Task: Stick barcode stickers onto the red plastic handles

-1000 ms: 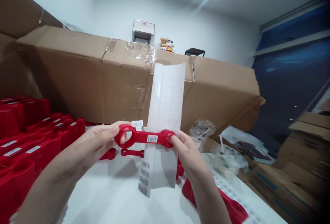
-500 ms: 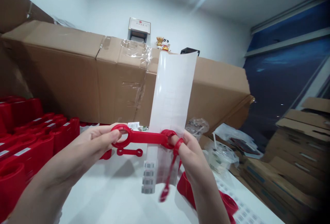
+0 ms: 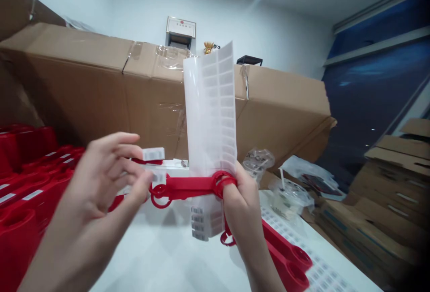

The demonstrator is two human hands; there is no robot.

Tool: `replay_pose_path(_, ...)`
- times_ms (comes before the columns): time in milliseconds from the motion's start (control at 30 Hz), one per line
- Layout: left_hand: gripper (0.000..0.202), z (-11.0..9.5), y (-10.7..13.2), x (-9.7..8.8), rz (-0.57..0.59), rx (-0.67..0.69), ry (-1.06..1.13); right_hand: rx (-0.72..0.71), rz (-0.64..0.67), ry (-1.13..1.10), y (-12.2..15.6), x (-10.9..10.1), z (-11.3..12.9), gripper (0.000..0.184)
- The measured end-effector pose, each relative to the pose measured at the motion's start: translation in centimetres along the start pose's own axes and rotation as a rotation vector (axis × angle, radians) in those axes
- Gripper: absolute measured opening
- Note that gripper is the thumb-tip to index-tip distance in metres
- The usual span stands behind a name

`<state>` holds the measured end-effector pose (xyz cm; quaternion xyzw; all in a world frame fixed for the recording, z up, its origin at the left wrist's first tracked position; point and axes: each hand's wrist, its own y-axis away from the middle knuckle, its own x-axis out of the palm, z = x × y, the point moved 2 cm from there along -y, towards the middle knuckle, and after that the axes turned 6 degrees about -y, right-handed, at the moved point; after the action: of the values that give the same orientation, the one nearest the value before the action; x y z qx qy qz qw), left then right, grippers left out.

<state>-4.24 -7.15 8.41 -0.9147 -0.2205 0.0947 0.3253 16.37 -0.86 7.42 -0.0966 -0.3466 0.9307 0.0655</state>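
Note:
My right hand (image 3: 242,202) is closed on the ringed end of a red plastic wrench-like tool (image 3: 188,186) and also pins an upright white label backing sheet (image 3: 212,117) against it. A few barcode labels remain at the sheet's lower end. Another red tool hangs below that hand. My left hand (image 3: 107,175) sits just left of the red tool, fingers partly spread, with a small barcode sticker (image 3: 153,153) at its fingertips. A second sticker lies near the thumb, by the tool's left ring.
Rows of red plastic parts (image 3: 30,184) with labels fill the left side. A long cardboard box (image 3: 101,86) stands behind the white table (image 3: 161,256). More red tools (image 3: 289,260), label sheets, a plastic cup (image 3: 285,198) and cardboard boxes (image 3: 379,193) lie to the right.
My left hand let go of the tool's left ring and now carries a barcode sticker. The right hand turned the sheet, so its empty label grid shows.

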Motion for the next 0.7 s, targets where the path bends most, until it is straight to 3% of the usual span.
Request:
replay_pose_path(67, 0.040, 0.1, 0.5, 0.7, 0.148, -0.030, 0.024, 0.003, -0.014, 0.036, 0.2, 0.1, 0.0, 0.020)
replay_pose_path(133, 0.039, 0.4, 0.6, 1.6, 0.205, -0.033, 0.041, 0.000, -0.026, 0.062, 0.5, 0.3, 0.1, 0.019)
replay_pose_path(300, 0.040, 0.8, 0.6, 2.8, 0.152, -0.062, 0.029, -0.072, -0.048, 0.099, 1.1, 0.3, 0.5, 0.019)
replay_pose_path(700, 0.043, 1.3, 1.0, 2.9, 0.154, 0.001, -0.045, -0.139, -0.090, 0.146, 1.4, 0.1, 1.2, 0.018)
